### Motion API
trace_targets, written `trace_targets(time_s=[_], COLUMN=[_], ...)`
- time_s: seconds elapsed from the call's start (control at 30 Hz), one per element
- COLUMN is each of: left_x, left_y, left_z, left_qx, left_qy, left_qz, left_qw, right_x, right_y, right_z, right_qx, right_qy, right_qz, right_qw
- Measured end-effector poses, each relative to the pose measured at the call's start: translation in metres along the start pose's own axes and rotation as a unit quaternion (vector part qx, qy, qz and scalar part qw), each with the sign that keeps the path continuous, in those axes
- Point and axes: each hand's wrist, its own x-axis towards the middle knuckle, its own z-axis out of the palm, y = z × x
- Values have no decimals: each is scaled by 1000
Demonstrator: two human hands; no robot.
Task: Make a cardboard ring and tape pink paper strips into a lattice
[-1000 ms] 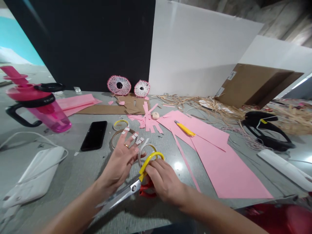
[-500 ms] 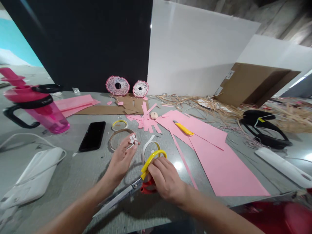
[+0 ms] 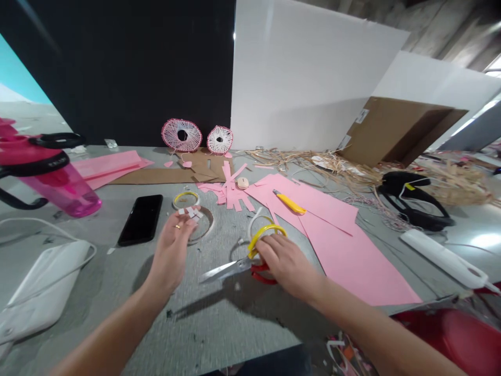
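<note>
- A grey work table (image 3: 117,292) fills the lower view, with a black board (image 3: 117,68) and a white board (image 3: 313,78) standing upright behind it.
- Large pink paper sheets (image 3: 352,256) lie right of centre, overlapping, with cut pink strips (image 3: 230,196) above them.
- Dry straw (image 3: 321,167) is strewn along the table's far edge, beside a leaning cardboard box (image 3: 399,130).
- A pink water bottle (image 3: 58,193) lies at far left, partly out of frame, near a black phone (image 3: 141,219).
- The right hand (image 3: 287,266) curves down over a yellow ring (image 3: 266,235) and red-handled scissors (image 3: 235,269); its fingers touch both, but whether they grip cannot be told.
- The scissors lie flat, silver blades pointing left, closed.
- The left hand (image 3: 172,245) is raised and open above a brown ring (image 3: 205,224), fingers slightly apart, holding nothing.
- Small white tape pieces (image 3: 189,211) cling to its fingertips.
- A yellow utility knife (image 3: 288,202) rests on the pink paper.
- Two pink-and-white string discs (image 3: 181,134) lean against the black board.
</note>
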Motion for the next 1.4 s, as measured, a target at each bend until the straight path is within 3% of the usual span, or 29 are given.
trace_targets(time_s=[0.1, 0.2, 0.43, 0.53, 0.6, 0.67, 0.73, 0.87, 1.0, 1.1, 1.2, 1.3, 1.4], left_x=[6, 10, 18, 22, 24, 24, 23, 20, 19, 19, 20, 18, 15], left_y=[5, 8, 9, 7, 6, 7, 8, 11, 12, 12, 8, 2, -4], left_z=[-3, -3, -6, -9, -10, -10, -10, -8, -8, -9, -9, -10, -11], left_qx=[-52, -69, -63, -75, -82, -82, -78, -82, -81, -80, -83, -68, -46], left_qy=[11, 29, 40, 42, 46, 47, 42, 44, 44, 39, 41, 30, 13], left_qz=[-18, -22, -9, -6, -1, 3, 1, -4, -5, -7, -1, 13, 13], left_qw=[998, 997, 997, 996, 996, 996, 996, 996, 996, 996, 996, 997, 999], right_x=[-12, -15, 12, 16, 11, -1, -16, -50, -71, -66, -38, 15, 81], right_y=[31, 41, -6, -2, 23, 60, 102, 163, 185, 192, 191, 178, 166], right_z=[-5, -4, 13, 7, -5, -20, -35, -49, -53, -61, -67, -55, -19], right_qx=[0, 10, 57, 100, 103, 53, -44, -113, -125, -114, -121, -109, -52], right_qy=[-23, -67, -181, -187, -167, -174, -222, -266, -327, -365, -359, -313, -288], right_qz=[43, 74, 25, 110, 254, 412, 503, 548, 549, 530, 501, 438, 349], right_qw=[999, 995, 982, 971, 947, 893, 834, 785, 759, 757, 778, 835, 890])
